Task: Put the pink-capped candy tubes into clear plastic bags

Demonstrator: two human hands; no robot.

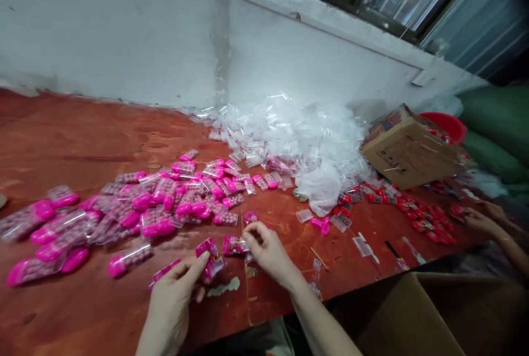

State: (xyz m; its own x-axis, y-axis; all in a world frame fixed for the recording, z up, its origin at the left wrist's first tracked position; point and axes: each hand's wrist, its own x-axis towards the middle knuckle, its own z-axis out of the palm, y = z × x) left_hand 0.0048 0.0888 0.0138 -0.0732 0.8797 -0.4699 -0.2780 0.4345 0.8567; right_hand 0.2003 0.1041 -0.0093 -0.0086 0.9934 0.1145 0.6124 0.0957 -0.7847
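My left hand (177, 284) is closed on a small pink printed packet (212, 259), held between thumb and fingers above the table. Another pink strip (164, 273) shows beside its knuckles. Just to the right, my right hand (270, 251) pinches the right end of a second pink packet (235, 245) at table height; its fingertips partly hide that end. Behind them a further pink piece (250, 217) lies on the table. On the left spreads a heap of clear tubes with pink caps (165, 199), filled with pinkish balls. One such tube (130, 259) lies apart, near my left hand.
Clear plastic cases (285, 130) are piled against the wall. A cardboard box (413, 149) leans beside red-capped pieces (427, 218), where another person's hand (479, 221) works. An open carton (413, 312) stands below the red table's (82, 130) front edge. A pink plastic piece (321, 226) lies mid-table.
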